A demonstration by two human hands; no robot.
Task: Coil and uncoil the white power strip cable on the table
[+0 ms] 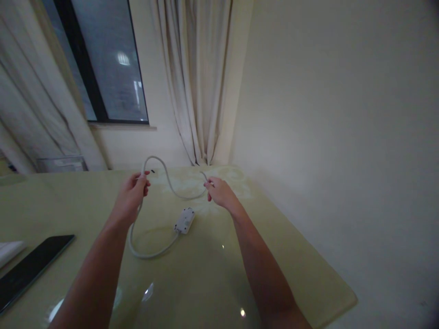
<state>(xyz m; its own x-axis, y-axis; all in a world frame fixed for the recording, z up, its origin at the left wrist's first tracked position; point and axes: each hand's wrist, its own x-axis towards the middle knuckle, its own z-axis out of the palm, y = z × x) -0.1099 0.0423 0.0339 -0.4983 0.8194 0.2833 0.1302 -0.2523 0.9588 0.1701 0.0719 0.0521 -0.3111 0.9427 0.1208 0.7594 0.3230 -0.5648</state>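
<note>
A white power cord runs in loose curves between my two hands. It ends at a small white power strip lying on the table between my forearms, its face marked with several dark spots. My left hand is closed around the cord, which arches up above the fingers and hangs down below them. Further right, my right hand pinches the cord close to its other end. A short thin piece sticks up past those fingers; whether it carries a plug is too small to tell.
The glossy pale table reaches back to the curtain and window. A dark flat tablet-like slab lies at the left beside a white object. A wall borders the right side. A small black bit sits near the back edge.
</note>
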